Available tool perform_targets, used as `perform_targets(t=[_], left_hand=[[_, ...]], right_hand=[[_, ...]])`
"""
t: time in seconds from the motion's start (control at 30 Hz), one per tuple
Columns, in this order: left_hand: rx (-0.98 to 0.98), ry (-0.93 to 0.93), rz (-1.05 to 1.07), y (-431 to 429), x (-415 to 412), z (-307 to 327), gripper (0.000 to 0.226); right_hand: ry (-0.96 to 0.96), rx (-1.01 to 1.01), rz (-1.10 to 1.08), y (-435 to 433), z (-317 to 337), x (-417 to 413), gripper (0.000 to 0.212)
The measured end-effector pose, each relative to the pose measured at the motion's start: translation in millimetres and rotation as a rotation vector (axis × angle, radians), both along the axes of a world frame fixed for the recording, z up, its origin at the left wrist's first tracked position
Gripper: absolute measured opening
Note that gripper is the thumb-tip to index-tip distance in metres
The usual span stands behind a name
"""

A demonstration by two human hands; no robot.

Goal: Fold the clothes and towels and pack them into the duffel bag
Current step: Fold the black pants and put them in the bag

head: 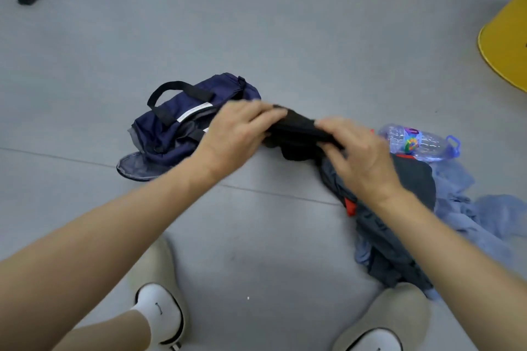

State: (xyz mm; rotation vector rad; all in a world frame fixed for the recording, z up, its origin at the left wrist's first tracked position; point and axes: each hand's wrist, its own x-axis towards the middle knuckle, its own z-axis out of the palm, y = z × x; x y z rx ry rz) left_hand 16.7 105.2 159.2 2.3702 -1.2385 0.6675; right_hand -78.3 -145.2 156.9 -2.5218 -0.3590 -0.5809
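Black garment [296, 128] hangs off the floor [256, 37], stretched between the person's two hands, with the duffel bag [176, 128] to its left and the heap of clothes [410, 179] to its right. The left hand [236, 134] pinches one end with curled fingers, and the right hand [359, 154] grips the other end the same way.

The garment looks bunched rather than flat, so a fold made in the air would likely come out crooked or fall open. Its loose lower part hangs just beside the grey clothes on the heap and could snag on them. Pulling at the heap might also set the bottle [419, 141] rolling, since it lies on its side at the far edge of the heap.

The duffel bag is slumped and creased on the floor, its handle arching up on the far left. Its mouth is not clearly spread, and nothing can be seen inside it — a folded piece pushed into such a collapsed opening would probably come undone. The bottle is clear plastic; whether it holds water cannot be told.
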Motion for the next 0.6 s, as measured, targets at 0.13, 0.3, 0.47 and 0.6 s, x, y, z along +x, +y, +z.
perform_targets(t=[0.13,0.3,0.47,0.6], left_hand=[[0.181,0.184,-0.041,25.3,-53.7,-100.2,0.041],[0.433,0.47,-0.046,43.5,-131.4,-216.1,0.068],[0.489,0.699,0.005,47.3,-170.8,-265.7,0.047],[0.298,0.923,0.173,34.9,-150.4,-265.5,0.044]], right_hand=[[0.232,-0.042,0.017,12.2,-92.8,-50.9,0.045],[0.672,-0.028,-0.05,33.7,-188.7,-113.2,0.046],[1.006,-0.011,0.001,46.7,-240.6,-145.6,0.045],[1.01,0.072,-0.103,42.2,-252.6,-124.2,0.04]])
